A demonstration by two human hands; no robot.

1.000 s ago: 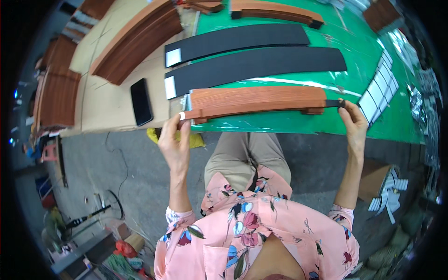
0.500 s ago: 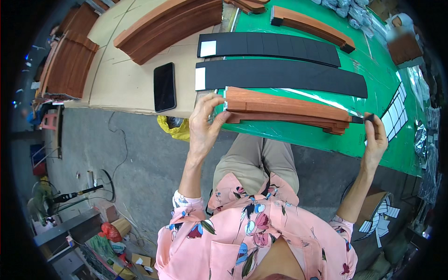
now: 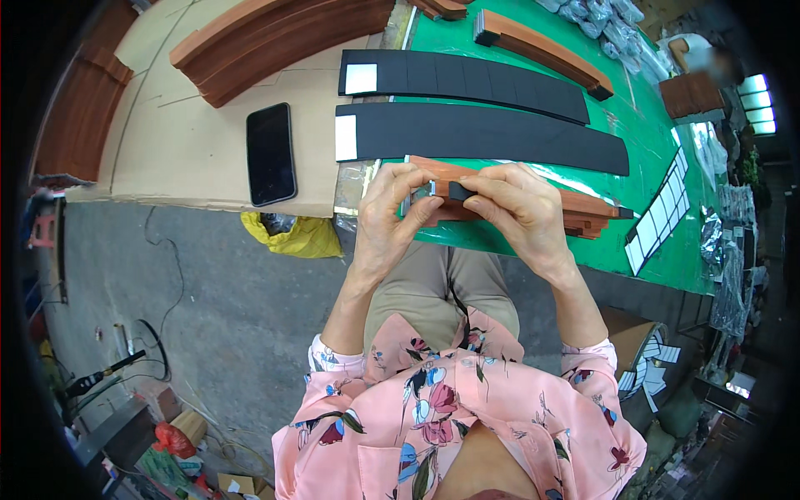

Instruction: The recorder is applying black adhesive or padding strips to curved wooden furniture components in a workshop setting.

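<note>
Over the near edge of the green table my hands come close together. Thumb and fingers of my left hand (image 3: 387, 212) pinch the left end of a reddish-brown wood-grain strip (image 3: 442, 190), whose tip looks pale. With thumb and fingertips, my right hand (image 3: 525, 212) holds a small black piece (image 3: 458, 192) against that end. Whether the piece wraps around the strip or only lies on it, I cannot tell. Behind and below my hands lie more wood-grain strips (image 3: 590, 204), partly hidden by the right hand. A black end (image 3: 625, 213) shows at their far right.
Two long black strips (image 3: 483, 133) with white labels lie beyond my hands. A phone (image 3: 271, 154) rests on cardboard (image 3: 183, 167) at left, near curved brown mouldings (image 3: 283, 42). A white label sheet (image 3: 658, 212) is at right. Another person (image 3: 696, 54) is at the far right.
My right hand has moved left from the strip's right end to its left end, beside my left hand. A black end now shows at the right, where the fingers were.
</note>
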